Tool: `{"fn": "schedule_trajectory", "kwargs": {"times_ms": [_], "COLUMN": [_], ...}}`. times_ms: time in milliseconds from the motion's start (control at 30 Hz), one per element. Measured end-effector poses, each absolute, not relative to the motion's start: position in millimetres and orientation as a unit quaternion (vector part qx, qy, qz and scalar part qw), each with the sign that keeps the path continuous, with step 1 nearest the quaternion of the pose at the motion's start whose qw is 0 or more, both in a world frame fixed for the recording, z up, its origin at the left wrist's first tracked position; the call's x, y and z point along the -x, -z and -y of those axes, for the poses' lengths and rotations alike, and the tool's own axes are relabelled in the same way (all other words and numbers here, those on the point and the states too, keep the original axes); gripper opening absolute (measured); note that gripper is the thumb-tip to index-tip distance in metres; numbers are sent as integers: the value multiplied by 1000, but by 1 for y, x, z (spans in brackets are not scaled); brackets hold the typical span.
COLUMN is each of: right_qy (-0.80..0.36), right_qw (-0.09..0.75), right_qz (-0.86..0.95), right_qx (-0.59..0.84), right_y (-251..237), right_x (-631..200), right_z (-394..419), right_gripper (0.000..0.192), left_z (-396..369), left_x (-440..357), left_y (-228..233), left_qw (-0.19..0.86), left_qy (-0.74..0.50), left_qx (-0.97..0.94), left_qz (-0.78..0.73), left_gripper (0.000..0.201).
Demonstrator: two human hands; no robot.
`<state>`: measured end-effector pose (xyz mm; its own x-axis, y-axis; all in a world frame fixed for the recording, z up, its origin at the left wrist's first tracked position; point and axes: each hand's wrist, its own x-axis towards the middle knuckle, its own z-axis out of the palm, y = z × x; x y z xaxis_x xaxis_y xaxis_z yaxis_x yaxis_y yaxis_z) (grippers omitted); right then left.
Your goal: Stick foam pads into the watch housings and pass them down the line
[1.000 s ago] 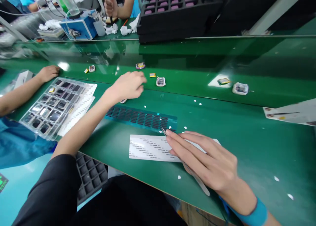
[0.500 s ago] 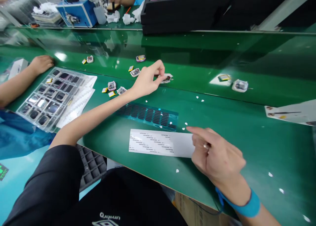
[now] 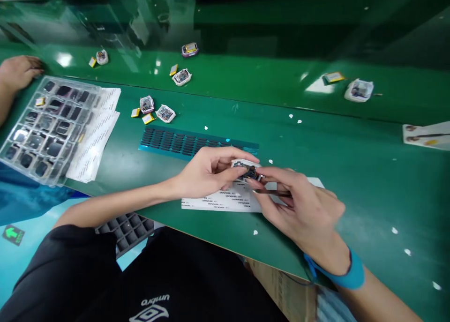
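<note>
Over the white printed sheet, my left hand is closed around a white smartwatch case whose open side shows a circuit board. My right hand is closed, with thin dark tweezers lying between its fingers. Its index finger and thumb reach the right edge of the case, and the exact contact is partly hidden. Just behind my hands is a blue film strip with rows of dark adhesive pieces. Further left are open watch cases with small yellow-edged batteries.
A clear tray of watch parts lies at left beside printed sheets. Another person's hand rests behind it. More cases, including a white one, sit along the raised back ledge. Small white scraps dot the green bench.
My left hand has brought the watch case from the back ledge down over the printed sheet. My right hand's fingers now meet it there. The view has tilted downward.
</note>
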<state>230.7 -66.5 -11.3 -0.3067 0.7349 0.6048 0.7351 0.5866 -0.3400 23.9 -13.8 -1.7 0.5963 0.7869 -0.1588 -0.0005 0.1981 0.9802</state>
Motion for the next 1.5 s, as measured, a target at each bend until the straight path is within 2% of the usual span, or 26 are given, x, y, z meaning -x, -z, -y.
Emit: {"fn": "schedule_trajectory", "kwargs": {"times_ms": [133, 400, 700, 900, 1100, 1333, 1400, 1500], "right_qy": [24, 20, 12, 2, 78, 113, 117, 109], "right_qw": [352, 343, 347, 382, 350, 348, 344, 339], "right_qz": [802, 815, 805, 787, 801, 781, 768, 799], "right_qx": [482, 466, 482, 485, 480, 506, 527, 484], "right_y": [12, 11, 13, 6, -4, -7, -6, -2], "right_x": [-230, -230, -236, -239, -246, -248, -250, -252], "right_z": [71, 62, 59, 62, 68, 56, 52, 53], "right_gripper": [25, 19, 30, 25, 32, 55, 55, 52], "left_z": [21, 18, 4, 5, 6, 6, 6, 6], "left_x": [-23, -31, -34, -38, -37, -35, -35, -35], "left_y": [3, 12, 33, 22, -2, -2, -2, -3], "left_qw": [697, 596, 619, 643, 656, 673, 669, 674], "left_qy": [-287, -311, -335, -354, -346, -315, -316, -314], "left_qx": [-554, -633, -627, -631, -628, -601, -599, -599], "left_qz": [-353, -385, -333, -250, -237, -295, -305, -297], "left_gripper": [29, 29, 25, 29, 19, 17, 15, 13]}}
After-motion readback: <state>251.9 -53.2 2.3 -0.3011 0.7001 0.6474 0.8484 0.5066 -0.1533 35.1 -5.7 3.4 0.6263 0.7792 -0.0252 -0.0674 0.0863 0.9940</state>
